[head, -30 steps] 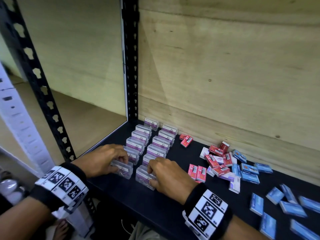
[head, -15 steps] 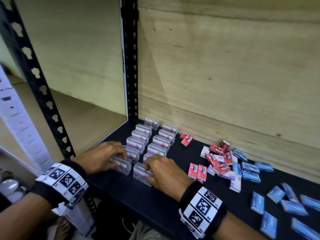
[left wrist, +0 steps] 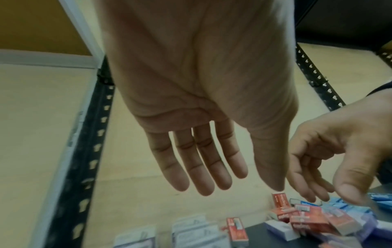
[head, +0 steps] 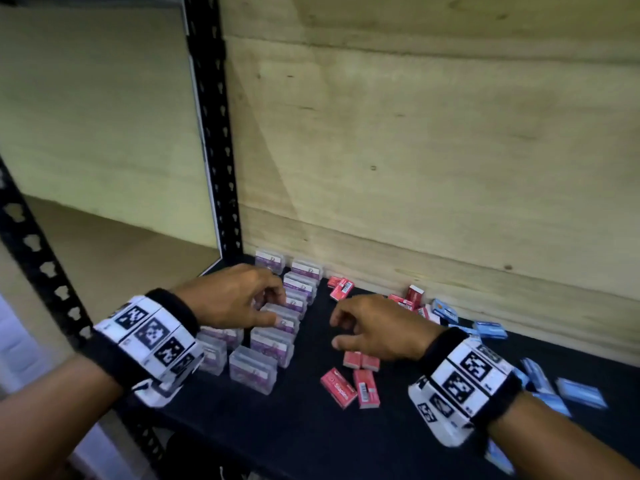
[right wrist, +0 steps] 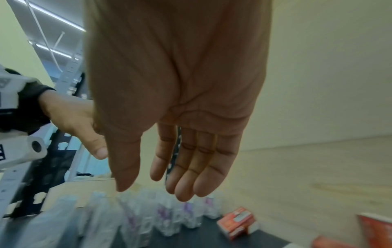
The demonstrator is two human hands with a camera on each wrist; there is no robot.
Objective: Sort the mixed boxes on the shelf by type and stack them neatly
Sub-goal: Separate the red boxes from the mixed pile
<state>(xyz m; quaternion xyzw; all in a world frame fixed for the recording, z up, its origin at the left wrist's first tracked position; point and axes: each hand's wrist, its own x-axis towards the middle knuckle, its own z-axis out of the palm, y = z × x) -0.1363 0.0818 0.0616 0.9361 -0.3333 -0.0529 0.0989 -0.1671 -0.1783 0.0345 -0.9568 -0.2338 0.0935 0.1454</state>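
Here, left to right along the shelf:

Upright post: black, perforated, standing at the shelf's back-left corner.

Clear boxes: purple-labelled, upright, set in two close rows running from the front-left part of the shelf toward the back-left corner.

Left hand: palm down above the clear rows, holding nothing. In the left wrist view the fingers are straight and lie close together, thumb off to one side. Whether the fingertips touch a box cannot be told.

Right hand: palm down above the middle of the shelf, over the red boxes, holding nothing. Fingers loosely extended, slightly bent, side by side; thumb apart.

Red boxes: unsorted. Two lie flat near the front edge at the middle, two more just behind them under the right hand, one pair near the back wall beside the clear rows, and a loose heap further right at the back.

Blue boxes: scattered flat across the right end of the shelf, mixed with the red heap at their left margin.

Back wall: pale wooden board.
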